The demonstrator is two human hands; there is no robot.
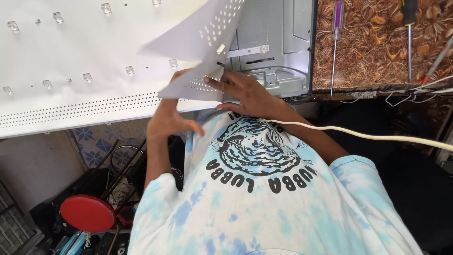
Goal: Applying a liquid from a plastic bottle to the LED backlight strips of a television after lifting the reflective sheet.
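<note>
Left hand (166, 120) pinches the lifted white perforated sheet (200, 47) at its near corner, thumb spread below. Right hand (245, 92) lies flat, fingers spread, on the same curled corner, just beside the grey metal chassis (278, 42) at the desk's near edge.

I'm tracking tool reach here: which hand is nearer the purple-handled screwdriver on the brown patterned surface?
Right. The right hand rests on the lifted white sheet, a panel's width left of the purple-handled screwdriver. The left hand grips the sheet's lower edge, farther left and lower.
</note>
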